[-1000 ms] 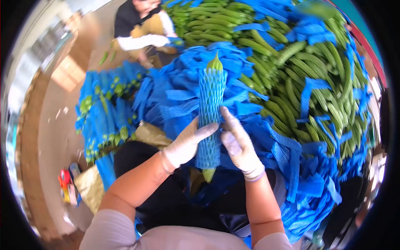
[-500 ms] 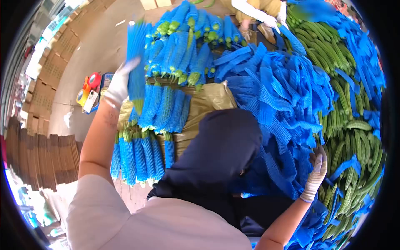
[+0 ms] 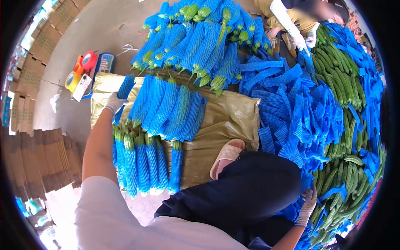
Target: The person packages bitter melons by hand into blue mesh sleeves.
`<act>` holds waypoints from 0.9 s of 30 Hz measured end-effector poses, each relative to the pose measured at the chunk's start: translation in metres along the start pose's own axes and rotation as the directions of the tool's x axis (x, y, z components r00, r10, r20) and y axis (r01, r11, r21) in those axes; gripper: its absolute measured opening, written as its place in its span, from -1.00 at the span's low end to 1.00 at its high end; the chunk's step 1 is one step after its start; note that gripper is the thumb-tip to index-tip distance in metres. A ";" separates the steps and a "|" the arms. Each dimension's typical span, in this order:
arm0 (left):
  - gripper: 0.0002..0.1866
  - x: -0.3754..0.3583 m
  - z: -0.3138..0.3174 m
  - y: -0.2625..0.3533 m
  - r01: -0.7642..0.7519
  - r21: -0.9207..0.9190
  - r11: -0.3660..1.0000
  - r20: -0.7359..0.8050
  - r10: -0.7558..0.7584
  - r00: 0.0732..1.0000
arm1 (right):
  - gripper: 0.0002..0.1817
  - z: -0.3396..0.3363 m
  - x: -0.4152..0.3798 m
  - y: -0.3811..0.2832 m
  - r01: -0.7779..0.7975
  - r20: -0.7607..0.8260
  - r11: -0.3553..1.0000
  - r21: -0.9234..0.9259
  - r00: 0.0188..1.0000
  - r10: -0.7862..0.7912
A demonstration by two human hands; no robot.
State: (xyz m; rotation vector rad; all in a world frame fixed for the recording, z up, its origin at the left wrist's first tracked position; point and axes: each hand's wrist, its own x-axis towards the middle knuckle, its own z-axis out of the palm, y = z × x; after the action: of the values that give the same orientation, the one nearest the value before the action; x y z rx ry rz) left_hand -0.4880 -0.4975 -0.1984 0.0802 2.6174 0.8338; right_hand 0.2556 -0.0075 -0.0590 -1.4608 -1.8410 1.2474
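Note:
My left hand (image 3: 114,103), in a white glove, is closed around a long green gourd in a blue foam net sleeve (image 3: 126,88). It holds this at the left end of a row of sleeved gourds (image 3: 166,108) on a tan plastic sheet (image 3: 200,160). At the lower right, my gloved right hand (image 3: 307,206) has its fingers stretched out and holds nothing I can see. It lies between the loose blue net sleeves (image 3: 298,118) and the heap of bare green gourds (image 3: 339,183).
More sleeved gourds (image 3: 196,46) are stacked at the far side. Tape rolls (image 3: 88,60) and a blue scale (image 3: 104,63) stand at the left, near flattened cardboard (image 3: 41,162). Another person's gloved hands (image 3: 302,43) handle a blue sleeve at the top right.
My left hand has brought the sleeved gourd down and toward me, to the end of the row. My right hand has moved slightly down and left. The view has shifted; my sandalled foot now shows.

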 end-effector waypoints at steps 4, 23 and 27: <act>-0.24 0.031 0.023 -0.014 0.013 0.280 0.960 0.029 -0.022 0.999 | -0.37 -0.012 -0.008 0.008 -0.087 -0.011 0.990 -0.108 0.996 0.086; -0.29 0.024 0.064 -0.127 0.391 0.494 0.776 -0.081 -0.407 0.910 | -0.63 -0.022 -0.008 0.040 -0.130 0.267 0.985 -0.109 0.951 0.155; -0.33 0.006 0.072 -0.150 0.349 0.437 0.829 0.035 -0.403 0.915 | -0.67 -0.057 -0.010 0.069 -0.410 0.263 0.878 0.248 0.900 0.347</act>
State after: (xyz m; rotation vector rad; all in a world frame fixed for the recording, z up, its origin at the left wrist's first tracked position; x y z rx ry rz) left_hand -0.4566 -0.5806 -0.3395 -0.2541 2.5217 0.1117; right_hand 0.3390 0.0044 -0.0907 -1.6146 -1.4350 1.8474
